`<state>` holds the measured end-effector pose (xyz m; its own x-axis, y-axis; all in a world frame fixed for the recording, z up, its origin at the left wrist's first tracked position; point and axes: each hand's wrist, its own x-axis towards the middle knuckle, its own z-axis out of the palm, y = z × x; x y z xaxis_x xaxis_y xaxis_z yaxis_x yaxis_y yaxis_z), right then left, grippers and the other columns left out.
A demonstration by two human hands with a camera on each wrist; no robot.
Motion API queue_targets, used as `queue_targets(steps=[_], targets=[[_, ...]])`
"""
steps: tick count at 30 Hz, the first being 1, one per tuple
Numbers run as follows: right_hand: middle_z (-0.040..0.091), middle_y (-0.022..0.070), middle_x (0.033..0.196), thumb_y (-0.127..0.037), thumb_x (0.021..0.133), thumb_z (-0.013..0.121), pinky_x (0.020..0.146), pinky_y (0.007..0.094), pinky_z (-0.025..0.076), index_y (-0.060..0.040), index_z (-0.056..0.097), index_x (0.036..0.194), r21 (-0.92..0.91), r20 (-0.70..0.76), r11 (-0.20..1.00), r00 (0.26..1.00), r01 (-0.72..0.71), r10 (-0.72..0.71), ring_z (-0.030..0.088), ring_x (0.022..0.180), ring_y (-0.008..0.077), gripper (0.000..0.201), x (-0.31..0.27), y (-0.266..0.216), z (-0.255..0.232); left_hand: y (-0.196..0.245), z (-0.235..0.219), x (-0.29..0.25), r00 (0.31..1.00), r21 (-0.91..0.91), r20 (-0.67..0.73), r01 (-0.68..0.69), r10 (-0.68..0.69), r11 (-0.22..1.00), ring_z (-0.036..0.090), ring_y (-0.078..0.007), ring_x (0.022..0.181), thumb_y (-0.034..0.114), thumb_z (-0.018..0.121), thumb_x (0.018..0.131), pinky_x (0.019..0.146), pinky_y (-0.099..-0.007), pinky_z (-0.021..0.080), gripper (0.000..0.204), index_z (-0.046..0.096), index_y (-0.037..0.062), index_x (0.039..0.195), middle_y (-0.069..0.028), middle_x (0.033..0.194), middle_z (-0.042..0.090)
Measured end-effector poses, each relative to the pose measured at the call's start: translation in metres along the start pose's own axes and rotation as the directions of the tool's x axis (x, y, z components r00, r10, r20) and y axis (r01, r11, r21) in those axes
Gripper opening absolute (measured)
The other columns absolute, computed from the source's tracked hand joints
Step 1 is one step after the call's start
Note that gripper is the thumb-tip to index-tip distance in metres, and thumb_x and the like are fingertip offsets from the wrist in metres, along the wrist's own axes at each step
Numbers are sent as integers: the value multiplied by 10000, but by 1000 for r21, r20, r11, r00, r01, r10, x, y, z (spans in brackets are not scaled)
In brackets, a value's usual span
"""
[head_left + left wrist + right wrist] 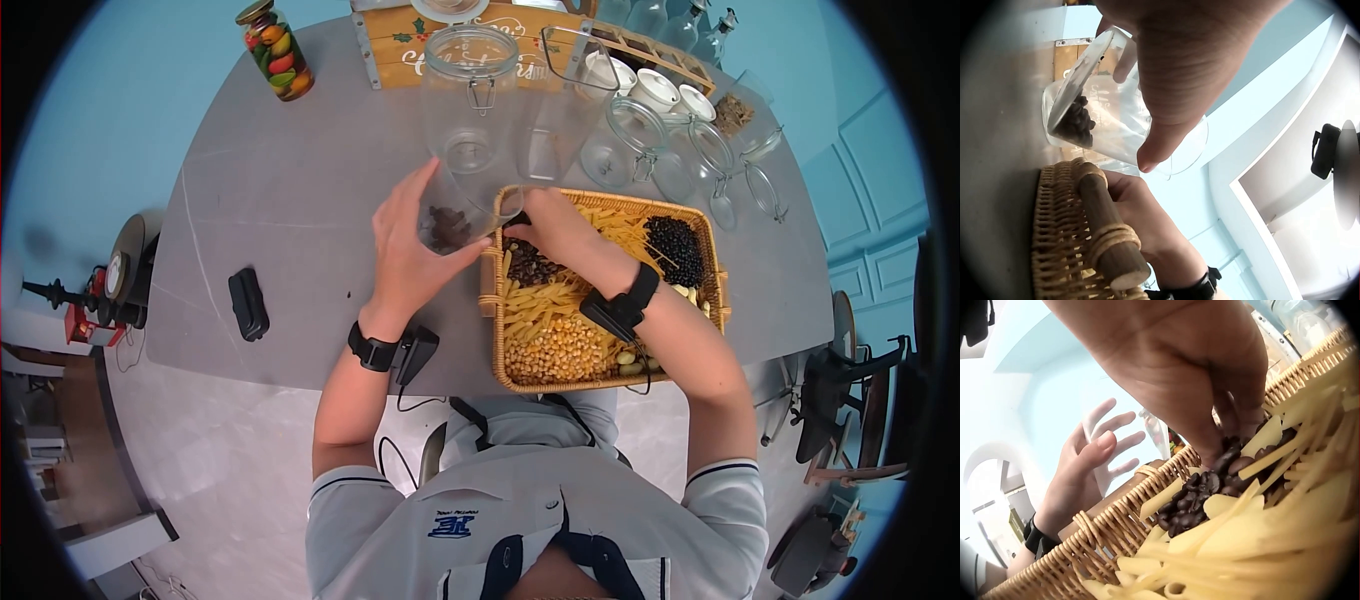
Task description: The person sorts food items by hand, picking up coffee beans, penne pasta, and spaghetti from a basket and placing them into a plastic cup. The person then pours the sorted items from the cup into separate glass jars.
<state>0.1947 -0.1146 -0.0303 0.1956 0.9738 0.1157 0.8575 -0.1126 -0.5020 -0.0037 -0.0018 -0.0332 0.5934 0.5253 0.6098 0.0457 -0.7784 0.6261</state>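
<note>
My left hand [405,245] grips a clear container [473,200], tilted beside the left edge of the wicker basket [498,345]. Dark brown beans [447,228] lie inside it; in the left wrist view they gather at the low end [1075,123], with the thumb of the hand [1191,69] on the wall. My right hand [560,235] reaches into the basket's upper left corner. The right wrist view shows this hand [1179,369] pinching among dark beans [1194,503], its fingertips partly hidden, with pale pasta [1229,525] around them.
Corn kernels [560,350], black beans [675,250] and pasta share the basket. Behind stand a clip-top jar [470,110], a tall clear container [555,120], more open jars [615,155] and a wooden crate [395,45]. A filled jar [278,55] and black case [248,304] are at left.
</note>
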Motion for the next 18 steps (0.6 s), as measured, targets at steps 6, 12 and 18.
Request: queue_targets(steps=[6, 12, 18], targets=[[735, 170, 869, -76, 805, 784, 728, 353, 558, 1, 753, 973, 145, 108, 982, 989, -119, 104, 711, 761, 286, 188, 0, 0, -25, 0, 0, 0, 1000, 3, 12, 6, -6, 1000, 522, -287, 1283, 265, 934, 634, 1082, -425, 334, 984, 444, 104, 1472, -112, 1396, 550], [740, 77, 848, -81, 872, 767, 660, 256, 548, 45, 746, 973, 549, 189, 774, 949, -315, 252, 682, 709, 118, 163, -6, 8, -63, 1, -1, 0, 1000, 1, 30, 8, -8, 1000, 519, -294, 1292, 269, 931, 638, 1085, -428, 333, 974, 449, 100, 1468, -120, 1392, 563], [743, 79, 924, -82, 886, 754, 694, 250, 557, 39, 735, 1034, 740, 157, 628, 969, -243, 190, 686, 736, 129, 192, -4, -24, -99, 3, -1, 0, 999, -9, 49, -7, 7, 1000, 517, -301, 1300, 266, 930, 632, 1087, -429, 333, 979, 451, 97, 1468, -121, 1394, 567]])
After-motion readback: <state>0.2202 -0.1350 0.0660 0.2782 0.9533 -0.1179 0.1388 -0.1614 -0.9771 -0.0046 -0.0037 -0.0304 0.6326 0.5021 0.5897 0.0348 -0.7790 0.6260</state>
